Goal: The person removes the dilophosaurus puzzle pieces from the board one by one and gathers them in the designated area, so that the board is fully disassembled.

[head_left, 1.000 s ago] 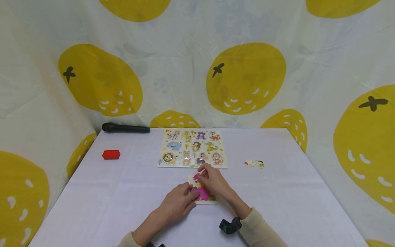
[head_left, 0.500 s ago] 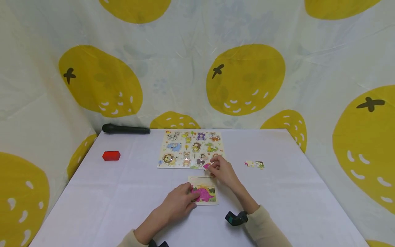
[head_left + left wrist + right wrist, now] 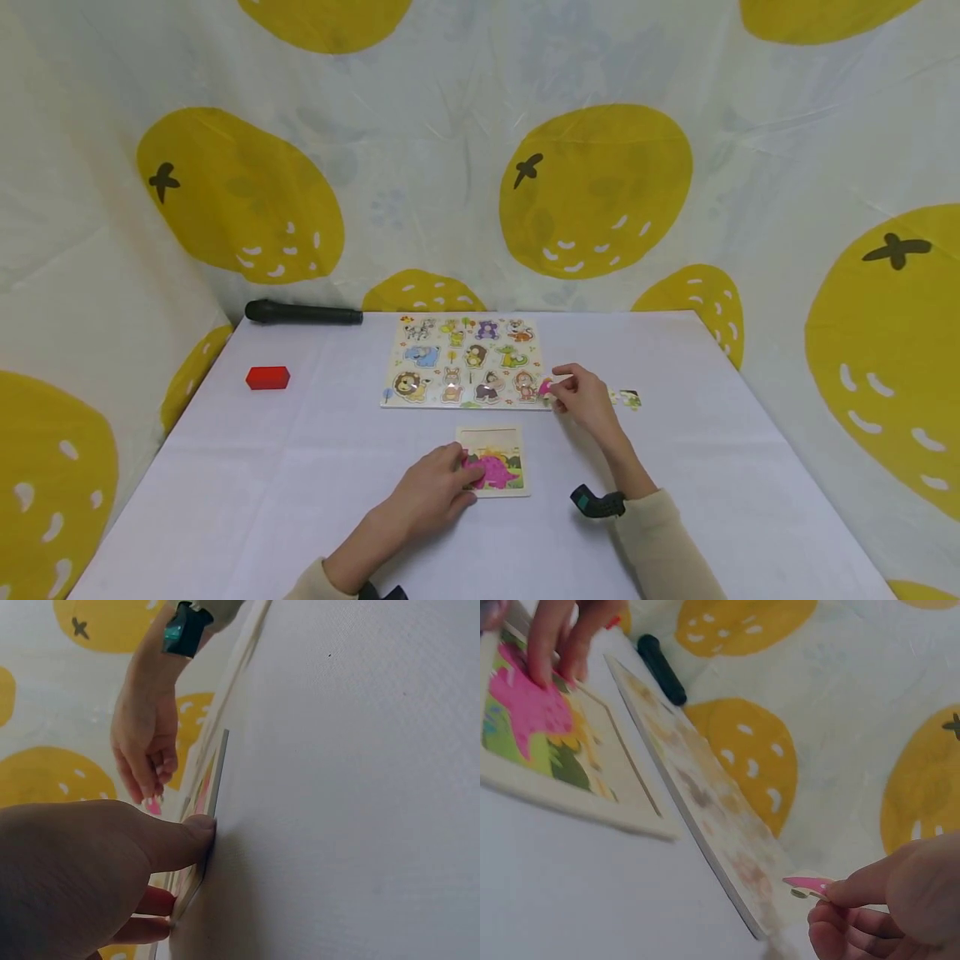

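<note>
A small dinosaur jigsaw puzzle [image 3: 498, 479] lies in a pale wooden frame at the table's middle, its lower part filled by a pink dinosaur and its upper strip bare. My left hand [image 3: 429, 490] holds the frame at its left side, thumb [image 3: 191, 836] along the edge and fingertips on the dinosaur. Farther back and to the right, my right hand [image 3: 588, 404] pinches a pink jigsaw piece [image 3: 807, 883] between thumb and forefinger. It is beside the right edge of the animal puzzle board [image 3: 465, 362]. Loose jigsaw pieces [image 3: 630, 399] lie just beyond that hand, partly hidden by it.
The animal board lies behind the small puzzle, near the table's back edge. A black microphone [image 3: 303, 313] rests at the back left, with a red block [image 3: 267, 377] in front of it. Fruit-patterned cloth [image 3: 420, 208] hangs behind the white table [image 3: 247, 483].
My right hand has lifted the pink piece off the small puzzle's upper part and carried it right, toward the loose pieces. The left hand has stayed on the frame.
</note>
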Available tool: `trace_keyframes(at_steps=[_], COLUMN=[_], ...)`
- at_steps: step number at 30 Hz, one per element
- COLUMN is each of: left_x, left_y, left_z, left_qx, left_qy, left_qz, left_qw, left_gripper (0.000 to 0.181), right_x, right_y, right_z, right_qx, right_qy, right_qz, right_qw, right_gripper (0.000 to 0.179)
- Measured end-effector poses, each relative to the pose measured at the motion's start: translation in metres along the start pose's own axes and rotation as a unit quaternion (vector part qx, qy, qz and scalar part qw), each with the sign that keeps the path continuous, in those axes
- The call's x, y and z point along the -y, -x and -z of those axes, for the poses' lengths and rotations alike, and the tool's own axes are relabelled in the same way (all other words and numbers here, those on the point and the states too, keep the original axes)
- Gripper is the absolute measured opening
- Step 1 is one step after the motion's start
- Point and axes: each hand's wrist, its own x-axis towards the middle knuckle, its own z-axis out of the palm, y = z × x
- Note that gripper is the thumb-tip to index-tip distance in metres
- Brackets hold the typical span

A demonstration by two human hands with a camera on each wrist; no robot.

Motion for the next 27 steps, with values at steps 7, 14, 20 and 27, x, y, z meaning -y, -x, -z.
trace_keyframes(at_steps=[7, 14, 20, 27], left_x=[0.000, 0.001, 0.001, 0.002], left_y=[0.001, 0.003, 0.003, 0.003], left_z=[0.002, 0.001, 0.001, -0.001], left_qx=[-0.007, -0.017, -0.020, -0.012], left_qy=[0.000, 0.000, 0.000, -0.002], left_qz=[-0.002, -0.007, -0.009, -0.004], left_qw=[1.0000, 0.9998, 0.9998, 0.9999], left_gripper=[0.037, 0.038, 0.039, 0.040], right_x=[-0.019, -0.030, -0.035, -0.039], right_y=[-0.006, -0.006, -0.004, -0.004], right_z=[0.024, 0.037, 0.037, 0.038], right_qx=[-0.013, -0.024, -0.037, -0.052], right_qy=[0.035, 0.087, 0.111, 0.126], right_qz=[-0.026, -0.052, -0.050, -0.043], right_qw=[0.9990, 0.9946, 0.9919, 0.9897], right_gripper=[0.031, 0.032, 0.026, 0.023])
